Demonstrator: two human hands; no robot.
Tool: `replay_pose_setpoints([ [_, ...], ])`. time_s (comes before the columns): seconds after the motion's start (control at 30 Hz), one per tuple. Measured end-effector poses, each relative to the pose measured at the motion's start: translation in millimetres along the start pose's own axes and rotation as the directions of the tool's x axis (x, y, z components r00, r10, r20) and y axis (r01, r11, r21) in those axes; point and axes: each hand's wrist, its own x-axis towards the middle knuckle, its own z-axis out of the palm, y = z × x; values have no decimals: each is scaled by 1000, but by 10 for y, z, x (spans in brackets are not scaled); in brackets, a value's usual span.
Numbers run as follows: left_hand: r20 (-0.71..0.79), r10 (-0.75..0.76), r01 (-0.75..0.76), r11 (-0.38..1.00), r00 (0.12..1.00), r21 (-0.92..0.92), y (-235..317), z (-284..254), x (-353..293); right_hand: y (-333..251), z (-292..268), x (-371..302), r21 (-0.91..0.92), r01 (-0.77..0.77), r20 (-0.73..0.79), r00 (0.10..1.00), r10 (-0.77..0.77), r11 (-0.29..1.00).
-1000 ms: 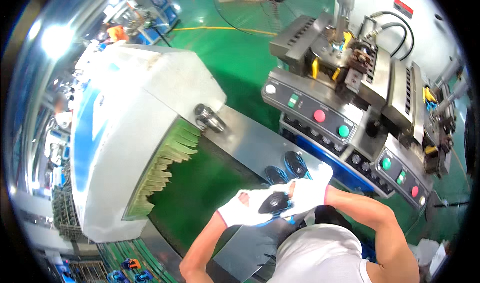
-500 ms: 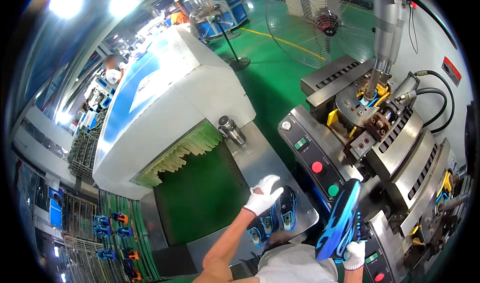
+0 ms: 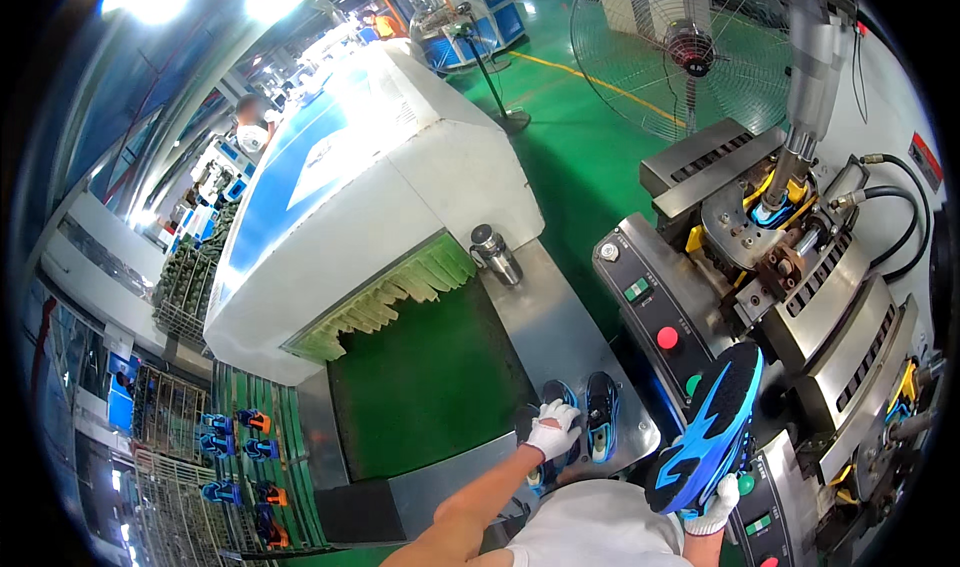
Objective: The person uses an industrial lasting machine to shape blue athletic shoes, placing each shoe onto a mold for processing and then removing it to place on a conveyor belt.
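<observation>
My right hand [image 3: 714, 510], in a white glove, holds a black and blue sports shoe [image 3: 708, 432] near one end, its patterned sole turned toward me. My left hand [image 3: 553, 432], gloved too, is down on the small group of shoes at the metal table's corner, its fingers bent over a dark shoe [image 3: 560, 394] and partly hiding it. Just right of that hand stands another black and blue shoe [image 3: 601, 417]. Part of a further shoe shows under my left wrist.
A green conveyor belt [image 3: 425, 387] runs out of a white housing with a fringed curtain [image 3: 400, 302]. A steel flask [image 3: 496, 254] stands on the metal table [image 3: 560, 312]. To the right are pressing machines [image 3: 770, 227] with button panels, beyond them a fan [image 3: 688, 49]. Racked shoes [image 3: 220, 437] sit left.
My left hand has gone from spread above the shoes to bent down over one of them. The shoe in my right hand has turned to show more of its sole. The view has shifted slightly.
</observation>
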Motion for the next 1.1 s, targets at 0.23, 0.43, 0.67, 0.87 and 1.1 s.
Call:
replay_pose_setpoints([
  [0.23, 4, -64, 64, 997, 998, -42, 174, -120, 21, -38, 134, -137, 119, 18, -110, 994, -5, 993],
  [0.43, 56, -131, 138, 981, 990, -139, 228, -124, -81, -162, 297, -213, -148, 98, 34, 995, -94, 984],
  [0.67, -115, -162, 103, 911, 980, -400, 611, -648, 99, -385, 231, -393, -114, 124, -153, 978, -141, 986],
  [0.87, 183, 0, 45, 970, 983, -240, 835, -653, 271, -518, 336, -438, -151, 131, -234, 958, -164, 980],
  [1.1, 53, -60, 74, 942, 997, -327, 877, -409, 397, -554, 273, -596, -207, 207, -396, 876, -276, 956],
])
